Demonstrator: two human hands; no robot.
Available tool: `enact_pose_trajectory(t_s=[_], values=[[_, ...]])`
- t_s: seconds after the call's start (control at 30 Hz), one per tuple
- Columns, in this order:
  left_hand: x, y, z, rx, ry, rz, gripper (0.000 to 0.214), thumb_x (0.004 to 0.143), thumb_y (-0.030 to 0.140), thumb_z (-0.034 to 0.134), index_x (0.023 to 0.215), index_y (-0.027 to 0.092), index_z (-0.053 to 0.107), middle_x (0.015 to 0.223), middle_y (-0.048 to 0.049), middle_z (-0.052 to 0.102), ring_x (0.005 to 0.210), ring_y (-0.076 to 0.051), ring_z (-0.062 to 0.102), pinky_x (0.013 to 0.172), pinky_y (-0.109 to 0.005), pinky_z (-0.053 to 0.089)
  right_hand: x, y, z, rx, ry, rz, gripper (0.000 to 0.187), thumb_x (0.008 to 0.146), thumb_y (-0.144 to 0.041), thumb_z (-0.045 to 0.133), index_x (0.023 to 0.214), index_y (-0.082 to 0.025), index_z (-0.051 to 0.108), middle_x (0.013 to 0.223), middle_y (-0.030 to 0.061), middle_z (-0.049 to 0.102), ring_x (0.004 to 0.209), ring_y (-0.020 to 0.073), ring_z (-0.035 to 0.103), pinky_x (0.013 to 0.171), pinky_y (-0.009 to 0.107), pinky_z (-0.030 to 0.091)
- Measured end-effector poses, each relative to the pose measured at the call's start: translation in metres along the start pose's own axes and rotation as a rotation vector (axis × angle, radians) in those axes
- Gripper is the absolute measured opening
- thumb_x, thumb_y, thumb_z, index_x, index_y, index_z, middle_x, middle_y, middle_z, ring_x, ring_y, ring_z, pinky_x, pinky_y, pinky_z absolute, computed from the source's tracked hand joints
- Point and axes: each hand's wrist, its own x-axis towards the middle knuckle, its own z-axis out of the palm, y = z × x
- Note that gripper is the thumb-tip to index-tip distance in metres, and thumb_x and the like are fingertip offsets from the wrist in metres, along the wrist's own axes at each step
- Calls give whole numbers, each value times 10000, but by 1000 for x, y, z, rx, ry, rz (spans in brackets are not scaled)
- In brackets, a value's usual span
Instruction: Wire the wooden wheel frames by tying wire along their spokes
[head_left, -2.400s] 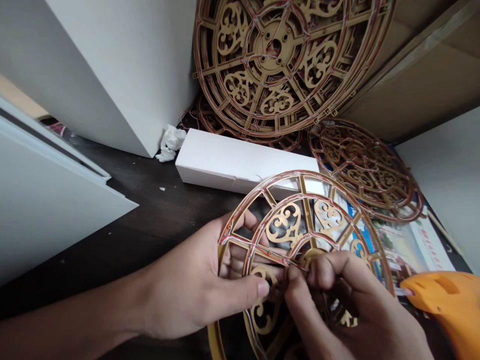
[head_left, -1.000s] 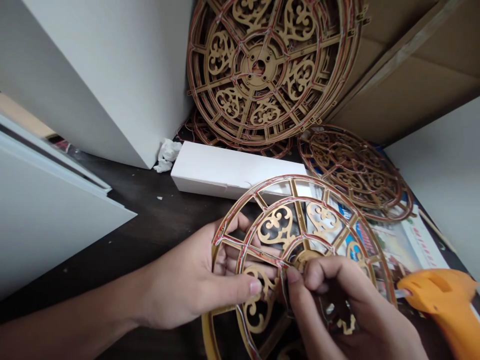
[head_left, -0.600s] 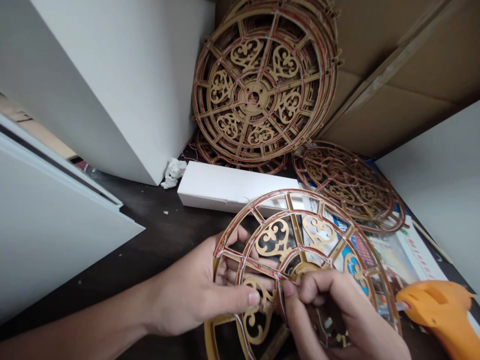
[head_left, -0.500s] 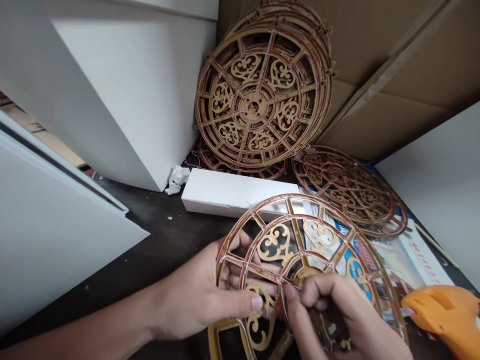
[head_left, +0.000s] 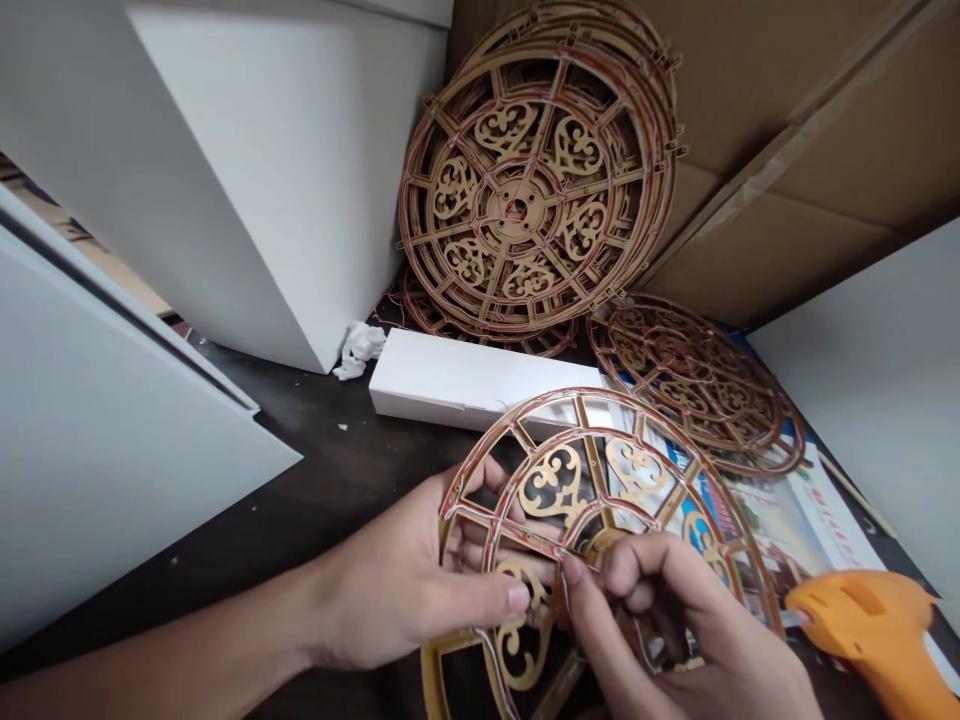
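Observation:
A round gold openwork wheel frame (head_left: 587,470) with spokes and heart-shaped scrolls is tilted up in front of me. Thin red and white wires (head_left: 517,530) run in the channels of its rings and spokes. My left hand (head_left: 420,580) grips the frame's left side, thumb over a scroll and fingers behind. At the inner ring near the hub, my right hand (head_left: 675,610) is closed, its thumb and fingertips at the wire. Its palm hides the frame's lower right. An orange glue gun (head_left: 866,620) lies just right of the frame, nozzle towards it.
Behind stands a leaning stack of similar wheel frames (head_left: 525,205); more frames (head_left: 690,375) lie at the right on printed papers (head_left: 817,520). A long white box (head_left: 480,380) and crumpled white tissue (head_left: 360,348) are on the dark table (head_left: 300,520). White boards and cardboard (head_left: 810,150) enclose the area.
My right thumb has shifted slightly up and left along the inner ring. The glue gun and the background appear slightly shifted as the view moves; the left hand keeps its hold.

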Motion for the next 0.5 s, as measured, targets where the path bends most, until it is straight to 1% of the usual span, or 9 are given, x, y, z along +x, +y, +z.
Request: enact_pose_trajectory(t_s=[0.07,0.13,0.27,0.33,0.4,0.5], values=[[0,1,1,-1,9,-6,408,866,42,631,1088,215,336,1189,-121,705,1083,-161,694,991,-349,481,0,6,-3,110,-67,109,183,847,-388,635,775,-225,590,710,20,632,597,139,634,541,210,540],[1,2,1,-1,8,-9,409,864,27,621,1090,213,335,1177,-117,710,1075,-155,696,986,-345,479,0,10,-6,195,-118,200,201,843,-408,622,758,-226,608,709,31,646,611,150,644,553,221,545],[0,4,2,-11,-6,16,378,853,2,597,1052,210,351,1117,-89,729,1031,-136,704,962,-327,473,2,10,-9,317,-138,309,268,852,-463,590,718,-233,568,663,22,633,565,151,627,525,233,532],[0,3,2,-17,-5,19,375,853,2,597,1045,211,350,1101,-80,732,1022,-130,703,951,-315,470,3,8,-9,321,-111,313,271,842,-463,598,709,-235,538,643,11,615,537,143,603,505,234,518],[-1,2,2,-27,-1,8,387,858,9,602,1061,212,344,1097,-74,730,1014,-124,702,959,-317,465,4,6,-7,281,-108,279,253,825,-432,624,703,-235,520,640,0,599,530,135,585,497,229,506],[0,1,2,-31,6,14,401,852,29,639,1073,207,356,1065,-58,731,981,-110,699,935,-291,465,3,7,-5,208,-155,225,206,819,-372,632,711,-233,525,674,4,599,566,133,588,506,220,501]])
